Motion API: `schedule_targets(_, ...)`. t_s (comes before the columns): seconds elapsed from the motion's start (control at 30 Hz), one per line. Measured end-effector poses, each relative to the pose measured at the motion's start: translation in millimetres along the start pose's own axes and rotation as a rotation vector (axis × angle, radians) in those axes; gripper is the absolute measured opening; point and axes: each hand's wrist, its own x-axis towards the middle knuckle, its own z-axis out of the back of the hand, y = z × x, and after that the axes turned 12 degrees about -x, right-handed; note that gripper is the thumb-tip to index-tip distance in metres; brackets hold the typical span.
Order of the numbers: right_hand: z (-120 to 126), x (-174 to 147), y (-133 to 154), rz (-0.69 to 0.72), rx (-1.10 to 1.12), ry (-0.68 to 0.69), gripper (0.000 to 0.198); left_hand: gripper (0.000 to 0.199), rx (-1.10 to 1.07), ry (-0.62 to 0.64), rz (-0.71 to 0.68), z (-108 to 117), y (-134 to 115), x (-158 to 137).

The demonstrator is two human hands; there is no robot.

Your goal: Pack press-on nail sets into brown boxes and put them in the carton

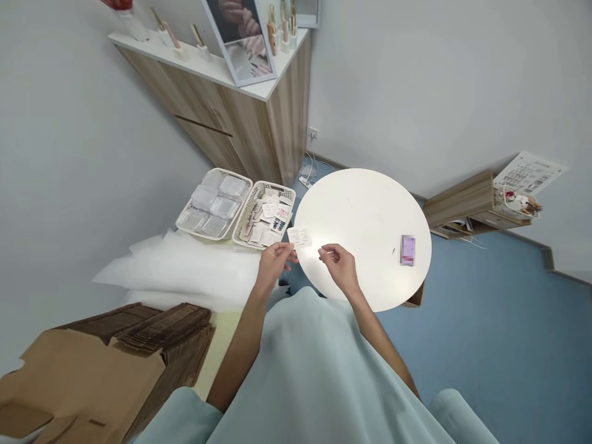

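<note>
Between the thumb and fingers of my left hand (276,264) is a small white printed card (300,237), held by its lower left edge. The card is over the left rim of the round white table (361,203). To its right, my right hand (340,265) hovers above the near part of the table, apart from the card. Its thumb and fingertips are pinched together, and whatever may be between them is too small to make out. Just beyond my left hand stands a white basket (244,242) holding several small cards and packets.
Another basket (184,231) holds clear plastic boxes. White foam sheets (185,268) and folded cardboard boxes (92,376) lie on the left. A blurred purple item (407,250) rests on the table's right side. A wooden cabinet (240,117) stands behind the baskets, a low shelf (467,203) at right.
</note>
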Motion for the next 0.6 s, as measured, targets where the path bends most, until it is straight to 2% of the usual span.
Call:
schedule_targets(0.13, 24.9, -6.4, -15.8, -0.029, 0.11, 0.012, 0.037, 0.056, 0.034, 0.116, -0.001, -46.5, -1.0, -28.9)
schedule_targets(0.27, 48.0, -18.6, -29.9, -0.056, 0.217, -0.024, 0.038, 0.058, 0.072, 0.169, 0.008, -77.7, 0.7, -44.8)
schedule_targets(0.43, 70.2, -30.9, -40.0, -0.049, 0.305, -0.049, 0.041, 0.054, 0.059, 0.222, -0.004, -97.7, 1.3, -54.3)
schedule_targets(0.6, 89.5, -39.5, -40.6, -0.06, 0.409, -0.015, 0.042, 0.051, -0.01, 0.347, 0.109, -104.4, -5.3, -53.9)
